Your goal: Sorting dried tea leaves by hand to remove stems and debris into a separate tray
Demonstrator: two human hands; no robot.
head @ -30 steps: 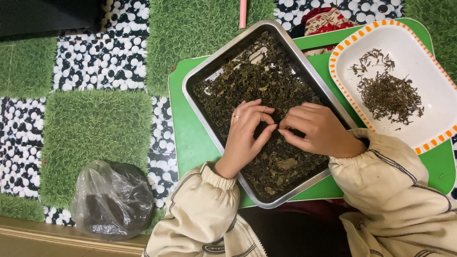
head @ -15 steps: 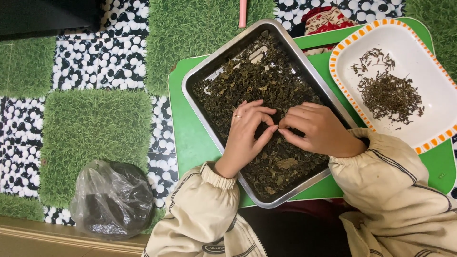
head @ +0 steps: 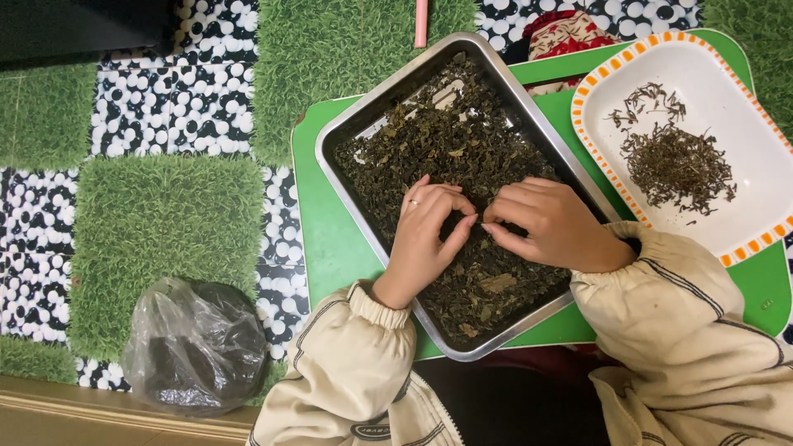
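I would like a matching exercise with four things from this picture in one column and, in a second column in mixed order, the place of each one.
Things:
1. rectangular metal tray of dark dried leaves
2. white plate with orange-checked rim
3. clear plastic bag with dark contents
4. pink stick

Places:
A. at the top edge, on the grass-patterned mat
B. under both hands, on the green board
C. at the lower left, beside the left sleeve
D. at the upper right, holding a small pile of thin stems

Pairs: 1-B, 2-D, 3-C, 4-A
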